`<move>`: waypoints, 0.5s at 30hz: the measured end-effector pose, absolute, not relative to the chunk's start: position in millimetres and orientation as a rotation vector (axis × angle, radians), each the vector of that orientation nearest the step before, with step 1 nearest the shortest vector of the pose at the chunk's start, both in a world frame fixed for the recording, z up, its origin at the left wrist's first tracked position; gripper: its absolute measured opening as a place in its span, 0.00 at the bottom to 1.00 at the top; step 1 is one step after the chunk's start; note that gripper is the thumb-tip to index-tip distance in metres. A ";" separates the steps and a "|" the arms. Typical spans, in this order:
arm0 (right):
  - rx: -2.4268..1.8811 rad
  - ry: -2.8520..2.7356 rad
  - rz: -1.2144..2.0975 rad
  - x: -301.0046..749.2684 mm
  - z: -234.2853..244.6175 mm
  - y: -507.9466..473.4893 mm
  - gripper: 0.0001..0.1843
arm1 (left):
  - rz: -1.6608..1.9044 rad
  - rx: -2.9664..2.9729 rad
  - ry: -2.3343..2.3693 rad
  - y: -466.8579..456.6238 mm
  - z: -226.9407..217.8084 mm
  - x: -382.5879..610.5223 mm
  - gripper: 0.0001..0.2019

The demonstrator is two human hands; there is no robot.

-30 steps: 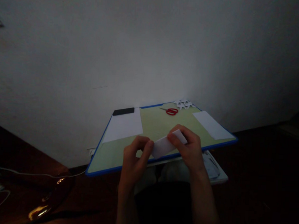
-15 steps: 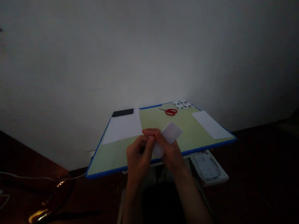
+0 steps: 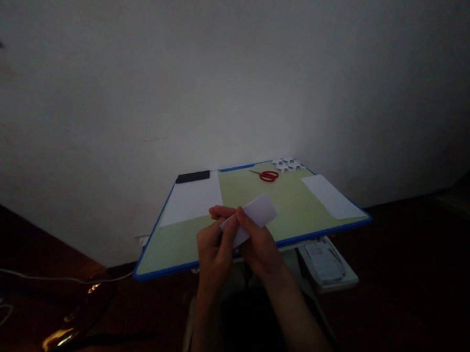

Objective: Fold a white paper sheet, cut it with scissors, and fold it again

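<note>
A small folded white paper (image 3: 256, 213) is held above the near edge of a green board with a blue rim (image 3: 255, 245). My left hand (image 3: 214, 251) pinches its lower left end with thumb and fingers. My right hand (image 3: 259, 245) grips the same paper from below and behind, fingers closed round it. The two hands are pressed close together. The light is dim.
On the board lie a white sheet (image 3: 192, 199) at the left, a narrower white sheet (image 3: 330, 197) at the right, red scissors (image 3: 267, 175), several small folded paper pieces (image 3: 286, 163) and a black strip (image 3: 193, 176). A wall stands behind. Cables (image 3: 36, 277) trail at left.
My hands have come together and shifted left. The paper, held level between them a second ago, now sticks up and to the right from both hands.
</note>
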State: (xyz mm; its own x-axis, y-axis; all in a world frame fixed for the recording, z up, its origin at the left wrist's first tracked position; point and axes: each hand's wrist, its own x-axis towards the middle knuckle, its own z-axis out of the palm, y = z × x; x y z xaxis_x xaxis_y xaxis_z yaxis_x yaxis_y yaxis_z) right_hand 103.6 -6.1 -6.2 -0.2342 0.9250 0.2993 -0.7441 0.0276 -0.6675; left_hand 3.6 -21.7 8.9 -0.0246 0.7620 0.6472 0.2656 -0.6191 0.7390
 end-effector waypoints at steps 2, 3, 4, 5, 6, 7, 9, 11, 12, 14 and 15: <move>-0.326 -0.787 1.498 108.0 -4.2 -3.4 0.21 | 1.629 1.944 1.106 -24.2 12.6 -1.9 0.23; -0.357 -0.735 1.444 111.3 -3.3 -1.8 0.21 | 1.601 1.974 1.119 -25.4 14.1 -4.4 0.24; -0.390 -0.699 1.393 115.0 -2.6 -0.4 0.21 | 1.575 2.001 1.129 -26.6 15.4 -6.7 0.25; -0.419 -0.681 1.348 118.8 -2.0 0.6 0.21 | 1.555 2.019 1.134 -27.7 16.5 -8.4 0.26; -0.439 -0.676 1.317 122.4 -1.5 1.1 0.21 | 1.538 2.031 1.136 -28.7 17.4 -9.5 0.26; -0.450 -0.680 1.296 125.3 -1.0 1.0 0.22 | 1.524 2.041 1.132 -29.6 18.2 -9.9 0.26; -0.461 -0.683 1.270 128.7 0.0 -0.9 0.21 | 1.509 2.050 1.111 -31.1 20.0 -8.9 0.26; -0.480 -0.687 1.251 129.1 1.1 -3.9 0.21 | 1.510 2.054 1.088 -32.2 21.8 -6.1 0.26; -0.490 -0.689 1.246 128.6 1.5 -5.3 0.21 | 1.511 2.058 1.078 -32.8 22.6 -4.4 0.26; -0.486 -0.684 1.250 128.7 2.0 -6.6 0.21 | 1.512 2.078 1.056 -33.8 23.6 -1.7 0.26; -0.474 -0.676 1.259 130.3 1.8 -6.0 0.22 | 1.503 2.093 1.044 -34.4 23.6 -1.3 0.26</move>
